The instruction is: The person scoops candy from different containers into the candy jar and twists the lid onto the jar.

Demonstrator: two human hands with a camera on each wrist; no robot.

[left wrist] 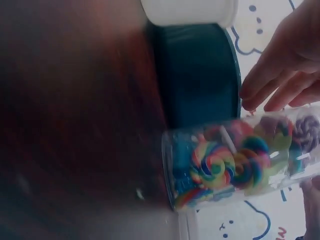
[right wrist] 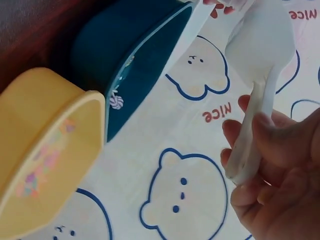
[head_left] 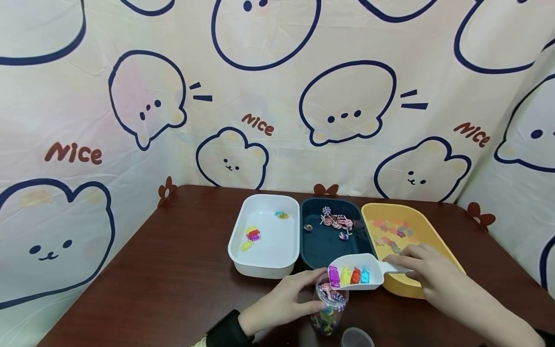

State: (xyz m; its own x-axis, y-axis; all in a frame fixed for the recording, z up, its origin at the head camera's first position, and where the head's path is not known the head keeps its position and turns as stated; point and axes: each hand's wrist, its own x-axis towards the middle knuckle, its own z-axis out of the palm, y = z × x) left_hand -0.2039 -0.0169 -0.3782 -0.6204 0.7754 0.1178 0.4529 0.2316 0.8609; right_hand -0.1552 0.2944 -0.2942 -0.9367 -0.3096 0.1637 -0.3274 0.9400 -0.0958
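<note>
My left hand (head_left: 279,301) (left wrist: 295,60) grips a clear jar (head_left: 325,320) (left wrist: 235,162) near its rim, thumb on the near side and fingers on the far side. Swirl lollipops and other colourful sweets fill much of the jar, which stands upright on the table. In my right hand (head_left: 429,270) (right wrist: 287,160) is the handle of a white scoop (head_left: 376,271) (right wrist: 262,45). The scoop's bowl is over the jar's mouth, hiding part of it. Purple, yellow, red and blue candies (head_left: 345,276) lie in a row in that bowl.
Behind the hands stand a white tub (head_left: 264,270) with several bright candies, a dark teal tub (head_left: 323,248) with small swirl lollipops, and a yellow tub (head_left: 433,236) with pastel pieces. A round clear lid (head_left: 357,338) lies at the table's (head_left: 173,274) front edge.
</note>
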